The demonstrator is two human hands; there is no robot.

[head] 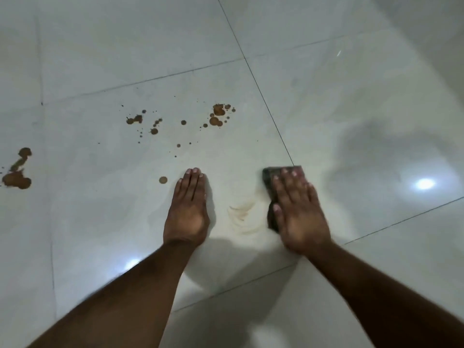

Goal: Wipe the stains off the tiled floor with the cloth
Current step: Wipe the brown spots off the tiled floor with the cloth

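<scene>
— Smearing is my worry. My right hand (pixel 300 212) lies flat, fingers spread, pressing the dark cloth (pixel 272 187) onto the tiled floor (pixel 351 96), and just left of it a faint brown streak (pixel 242 213) already fans across the tile.

— And your other hand?

— My left hand (pixel 188 212) rests flat on the floor, fingers straight and together, holding nothing. A round brown spot (pixel 163 180) sits just beside its little finger. If I shift my weight, I judge that the palm could drag through it.

— What's left to wipe?

— Plenty: the splatter cluster (pixel 218 114) farther ahead, smaller drops (pixel 135 119) left of that, and a big blotch (pixel 17 180) at the far left edge. A loaded cloth may spread them rather than lift them.
</scene>
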